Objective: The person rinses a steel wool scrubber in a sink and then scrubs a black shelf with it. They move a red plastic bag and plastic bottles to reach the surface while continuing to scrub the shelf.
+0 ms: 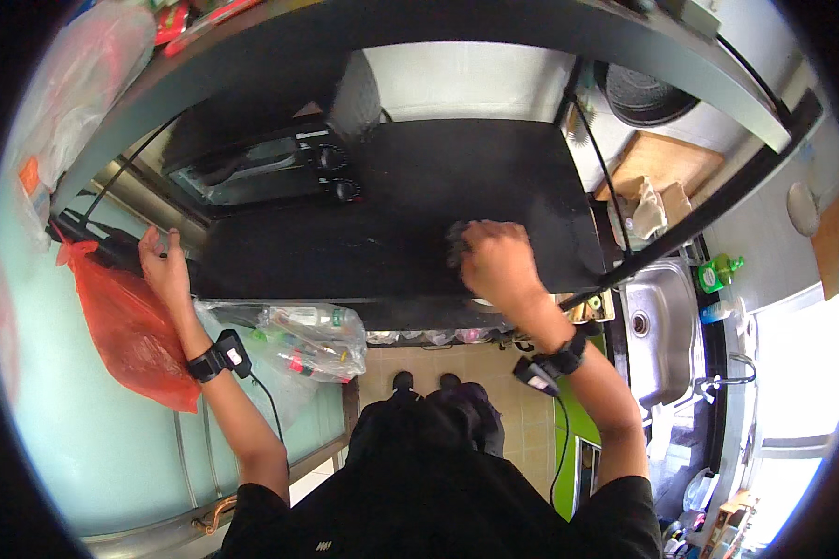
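Observation:
My right hand (500, 262) is closed around a dark, crumpled cloth-like thing (456, 244) on or just above a black shelf board (419, 209). Blur and my fingers hide most of that thing, so its exact kind is unclear. At the board's left end, my left hand (165, 269) has its fingers bent and apart, with nothing seen in it. Just beside it hangs a knotted red plastic bag (129, 328). A black toaster oven (259, 168) with two knobs stands on the left half of the board.
A clear plastic bag of bottles (314, 339) hangs under the front edge. An upper shelf edge (461, 28) and a slanting black post (706, 199) frame the space. At right are a steel sink (661, 328), green pump bottle (719, 272) and wooden board (661, 164).

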`<move>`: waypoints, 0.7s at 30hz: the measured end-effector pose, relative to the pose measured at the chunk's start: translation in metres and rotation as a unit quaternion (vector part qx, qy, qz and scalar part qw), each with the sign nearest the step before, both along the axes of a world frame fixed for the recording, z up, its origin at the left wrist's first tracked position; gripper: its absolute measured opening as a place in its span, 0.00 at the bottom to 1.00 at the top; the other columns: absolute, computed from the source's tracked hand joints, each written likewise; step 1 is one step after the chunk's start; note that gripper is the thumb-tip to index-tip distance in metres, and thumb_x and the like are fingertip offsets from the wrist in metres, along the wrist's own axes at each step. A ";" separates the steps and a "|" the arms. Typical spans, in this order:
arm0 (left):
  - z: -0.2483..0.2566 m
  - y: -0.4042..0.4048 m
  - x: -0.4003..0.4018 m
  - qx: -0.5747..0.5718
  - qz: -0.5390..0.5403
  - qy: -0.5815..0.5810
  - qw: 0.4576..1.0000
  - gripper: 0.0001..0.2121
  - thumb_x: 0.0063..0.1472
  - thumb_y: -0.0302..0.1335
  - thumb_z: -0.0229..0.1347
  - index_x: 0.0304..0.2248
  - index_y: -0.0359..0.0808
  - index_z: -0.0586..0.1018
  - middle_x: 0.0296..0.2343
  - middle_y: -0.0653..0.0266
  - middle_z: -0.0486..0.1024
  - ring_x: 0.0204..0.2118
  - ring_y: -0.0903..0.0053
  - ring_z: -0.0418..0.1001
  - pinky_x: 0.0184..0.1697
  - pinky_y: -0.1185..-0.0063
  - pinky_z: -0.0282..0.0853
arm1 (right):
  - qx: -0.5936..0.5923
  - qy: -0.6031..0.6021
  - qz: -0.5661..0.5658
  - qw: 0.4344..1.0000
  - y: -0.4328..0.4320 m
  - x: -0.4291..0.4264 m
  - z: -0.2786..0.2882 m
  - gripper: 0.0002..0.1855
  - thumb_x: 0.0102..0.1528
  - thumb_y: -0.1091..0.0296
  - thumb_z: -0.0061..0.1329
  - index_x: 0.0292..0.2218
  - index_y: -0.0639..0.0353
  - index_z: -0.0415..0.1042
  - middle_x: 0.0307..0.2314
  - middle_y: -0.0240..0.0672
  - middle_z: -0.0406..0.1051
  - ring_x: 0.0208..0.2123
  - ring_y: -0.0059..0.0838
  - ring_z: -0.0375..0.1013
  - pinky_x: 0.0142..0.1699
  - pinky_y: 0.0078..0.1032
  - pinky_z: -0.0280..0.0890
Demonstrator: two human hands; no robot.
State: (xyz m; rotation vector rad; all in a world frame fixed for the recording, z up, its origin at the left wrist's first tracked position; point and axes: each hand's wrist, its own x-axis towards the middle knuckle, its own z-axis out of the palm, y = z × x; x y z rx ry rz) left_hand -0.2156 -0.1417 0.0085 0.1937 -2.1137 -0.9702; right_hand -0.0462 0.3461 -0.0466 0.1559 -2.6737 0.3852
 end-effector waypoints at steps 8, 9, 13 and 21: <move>0.012 0.050 -0.007 -0.026 0.139 -0.080 0.987 0.30 0.51 0.48 0.58 0.52 0.45 0.70 0.52 0.65 0.68 0.58 0.59 0.59 0.56 0.52 0.49 | 0.064 0.057 -0.205 0.975 0.038 -0.044 -0.013 0.03 0.44 0.70 0.48 0.23 0.58 0.72 0.22 0.38 0.74 0.30 0.38 0.74 0.40 0.36 0.59; 0.018 0.055 -0.002 -0.054 0.118 -0.118 0.985 0.29 0.53 0.44 0.59 0.52 0.41 0.71 0.50 0.62 0.70 0.54 0.62 0.64 0.54 0.60 0.57 | 0.083 0.045 -0.217 0.972 0.031 -0.045 -0.015 0.03 0.44 0.71 0.47 0.22 0.58 0.72 0.23 0.38 0.75 0.30 0.38 0.74 0.40 0.36 0.59; -0.009 0.009 -0.007 0.047 -0.081 -0.077 0.993 0.24 0.56 0.34 0.60 0.49 0.30 0.71 0.45 0.55 0.72 0.44 0.72 0.71 0.47 0.79 0.64 | 0.098 -0.008 -0.169 0.981 -0.010 -0.030 -0.021 0.06 0.44 0.70 0.47 0.26 0.60 0.73 0.29 0.43 0.74 0.36 0.40 0.74 0.47 0.36 0.62; 0.000 -0.004 0.027 0.009 -0.098 -0.052 0.994 0.18 0.57 0.32 0.59 0.44 0.29 0.75 0.42 0.57 0.74 0.39 0.73 0.72 0.43 0.76 0.67 | 0.110 -0.066 -0.309 0.942 0.036 -0.006 -0.028 0.09 0.45 0.72 0.49 0.32 0.62 0.72 0.30 0.45 0.73 0.33 0.43 0.75 0.38 0.36 0.71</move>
